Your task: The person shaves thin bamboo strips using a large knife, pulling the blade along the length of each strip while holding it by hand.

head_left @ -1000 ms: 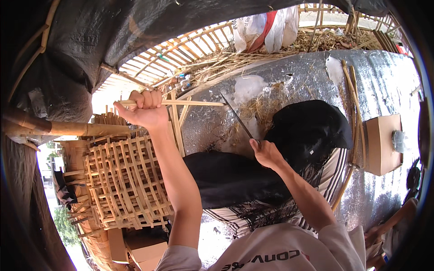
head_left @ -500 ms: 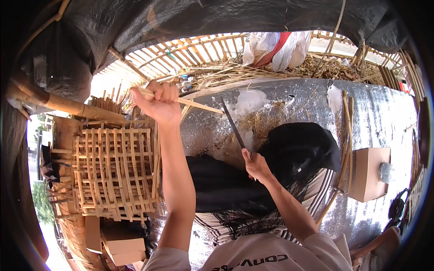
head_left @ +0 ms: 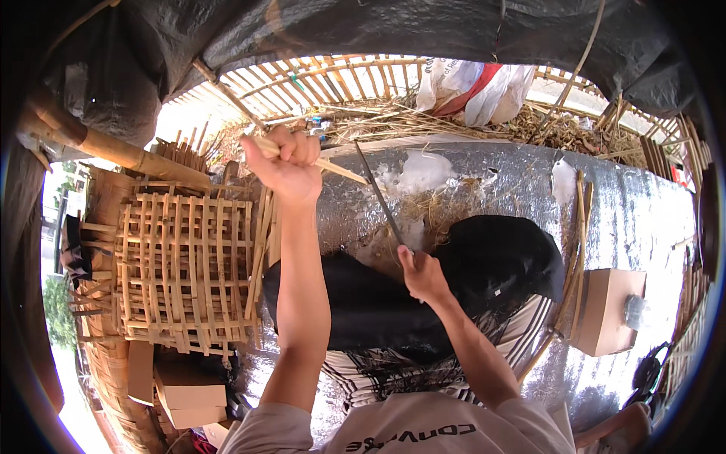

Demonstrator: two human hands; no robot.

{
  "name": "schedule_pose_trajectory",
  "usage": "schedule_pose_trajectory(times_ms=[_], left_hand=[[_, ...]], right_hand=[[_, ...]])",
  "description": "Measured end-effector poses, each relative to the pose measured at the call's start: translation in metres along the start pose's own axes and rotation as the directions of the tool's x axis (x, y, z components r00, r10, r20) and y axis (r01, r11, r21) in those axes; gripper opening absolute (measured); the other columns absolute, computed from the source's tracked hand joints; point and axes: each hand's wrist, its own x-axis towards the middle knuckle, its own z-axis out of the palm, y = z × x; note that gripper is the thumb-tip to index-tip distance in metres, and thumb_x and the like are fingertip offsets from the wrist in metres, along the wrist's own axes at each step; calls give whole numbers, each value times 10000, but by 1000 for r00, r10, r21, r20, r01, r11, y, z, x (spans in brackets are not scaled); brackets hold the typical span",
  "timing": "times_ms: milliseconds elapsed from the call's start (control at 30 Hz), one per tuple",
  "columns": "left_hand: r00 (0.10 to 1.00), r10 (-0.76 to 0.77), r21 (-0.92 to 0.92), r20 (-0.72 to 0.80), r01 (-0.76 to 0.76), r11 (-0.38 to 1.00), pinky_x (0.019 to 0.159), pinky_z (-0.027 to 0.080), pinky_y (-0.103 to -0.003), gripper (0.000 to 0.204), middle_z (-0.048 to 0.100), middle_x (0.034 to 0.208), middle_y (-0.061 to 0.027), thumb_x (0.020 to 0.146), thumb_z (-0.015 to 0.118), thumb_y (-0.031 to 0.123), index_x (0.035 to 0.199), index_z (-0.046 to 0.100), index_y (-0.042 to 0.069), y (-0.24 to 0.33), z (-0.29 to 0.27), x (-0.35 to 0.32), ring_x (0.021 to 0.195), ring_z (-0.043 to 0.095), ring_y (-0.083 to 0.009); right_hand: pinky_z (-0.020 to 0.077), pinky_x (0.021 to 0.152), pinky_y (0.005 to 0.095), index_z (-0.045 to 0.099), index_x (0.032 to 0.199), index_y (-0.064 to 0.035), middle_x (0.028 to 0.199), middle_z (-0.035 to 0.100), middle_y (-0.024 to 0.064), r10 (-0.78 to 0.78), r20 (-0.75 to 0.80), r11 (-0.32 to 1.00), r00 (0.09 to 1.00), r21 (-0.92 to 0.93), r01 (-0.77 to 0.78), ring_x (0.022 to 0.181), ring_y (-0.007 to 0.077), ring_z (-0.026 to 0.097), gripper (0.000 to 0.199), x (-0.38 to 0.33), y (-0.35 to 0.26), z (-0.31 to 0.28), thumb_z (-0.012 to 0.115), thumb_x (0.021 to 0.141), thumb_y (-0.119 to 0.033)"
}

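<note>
My left hand (head_left: 290, 163) is raised in a fist around a thin bamboo stick (head_left: 336, 168) that runs to the right. My right hand (head_left: 422, 274) grips the handle of a long dark knife (head_left: 378, 198), whose blade slants up and left, its tip close to the stick's right end. Both hands are above a black cloth (head_left: 491, 265) spread over a silver foil-covered surface (head_left: 635, 219).
A woven bamboo lattice frame (head_left: 181, 261) stands at the left, with bamboo poles (head_left: 121, 151) behind it. Cardboard boxes (head_left: 181, 390) lie at lower left; another box (head_left: 605, 310) sits at right. Dry straw (head_left: 484, 121) and a white sack (head_left: 469, 83) lie behind.
The view has swung, so the lattice frame shows more fully at left. My left hand with the stick has risen; the knife blade now stands steeper, its tip nearer the stick.
</note>
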Motion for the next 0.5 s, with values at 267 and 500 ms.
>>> schedule_pose_trajectory(times_ms=[267, 500], left_hand=[[995, 29, 15, -91, -28, 1000, 465, 110, -291, 677, 154, 511, 49, 940, 371, 710, 575, 253, 152, 6, -14, 0, 469, 115, -104], [998, 36, 38, -59, -33, 999, 474, 99, -298, 679, 136, 507, 43, 941, 369, 708, 572, 229, 156, 9, -29, -3, 476, 103, -114]], right_hand=[[504, 784, 552, 650, 892, 57, 838, 629, 349, 133, -146, 918, 980, -354, -178, 890, 523, 608, 543, 13, -2, -7, 441, 999, -432], [499, 696, 569, 627, 969, 13, 812, 630, 345, -177, -140, 946, 974, -298, 129, 784, 522, 624, 511, 4, 17, -1, 417, 1021, -449]])
